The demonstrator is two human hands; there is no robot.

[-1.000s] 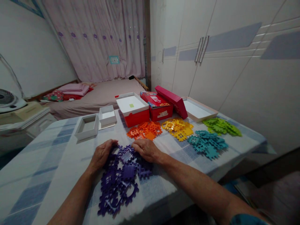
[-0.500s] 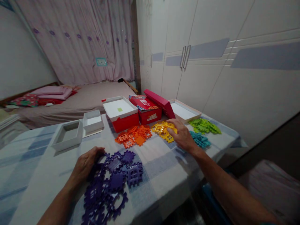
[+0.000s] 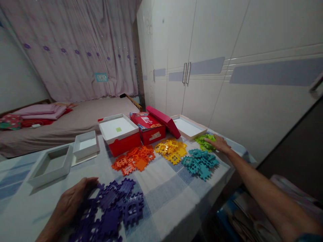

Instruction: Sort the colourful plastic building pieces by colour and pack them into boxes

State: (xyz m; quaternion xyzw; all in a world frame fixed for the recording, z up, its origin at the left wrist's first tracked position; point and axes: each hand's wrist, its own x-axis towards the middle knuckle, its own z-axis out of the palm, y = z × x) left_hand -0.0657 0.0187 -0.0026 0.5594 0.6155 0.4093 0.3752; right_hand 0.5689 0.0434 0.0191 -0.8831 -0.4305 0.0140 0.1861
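Observation:
Purple interlocking plastic tiles (image 3: 111,220) lie in a loose pile at the front left of the table. Against the pile's left edge rests my left hand (image 3: 70,200), open, its fingers stretched forward and partly hidden. My right hand (image 3: 220,144) reaches far right, open with fingers apart over the lime green tiles (image 3: 205,142), touching or just above them. Nearer than those sits a teal pile (image 3: 202,164). Yellow tiles (image 3: 173,156) and orange tiles (image 3: 140,161) form two more piles towards the middle.
Behind the piles stand a red box with a white tray (image 3: 124,143), a closed red box (image 3: 152,132) with a leaning red lid (image 3: 164,120), and a shallow white lid (image 3: 189,127). Two small grey boxes (image 3: 50,168) sit left. A white wardrobe (image 3: 209,101) borders the table.
My right hand has moved from the yellow tiles rightward to the lime green ones, uncovering the yellow and teal piles. My left hand stays by the purple tiles. The view has turned right and up.

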